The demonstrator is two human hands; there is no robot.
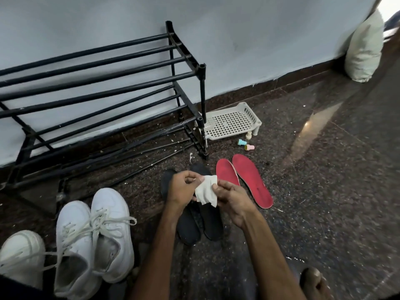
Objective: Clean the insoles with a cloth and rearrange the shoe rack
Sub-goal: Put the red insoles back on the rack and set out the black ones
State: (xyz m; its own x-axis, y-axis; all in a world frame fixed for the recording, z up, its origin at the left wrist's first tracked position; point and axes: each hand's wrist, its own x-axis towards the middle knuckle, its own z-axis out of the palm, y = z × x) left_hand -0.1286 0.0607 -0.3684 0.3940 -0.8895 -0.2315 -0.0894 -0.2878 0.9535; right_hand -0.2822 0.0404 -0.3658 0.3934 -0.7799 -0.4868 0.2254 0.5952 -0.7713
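A small white cloth (206, 190) hangs between my two hands above the floor. My left hand (183, 188) pinches its upper left edge, and my right hand (232, 199) pinches its right side. Beneath the hands lie two black insoles (211, 221) side by side, partly hidden by my hands. Two red insoles (252, 184) lie just right of them. The black shoe rack (104, 87) stands against the wall at the left with bare rails.
Two white sneakers (93, 241) with loose laces sit on the floor at lower left, a third white shoe (21, 252) beside them. A white plastic tray (232, 121) and two small caps (245, 144) lie right of the rack. A cream sack (363, 48) leans on the wall. My bare foot (316, 284) shows at bottom right.
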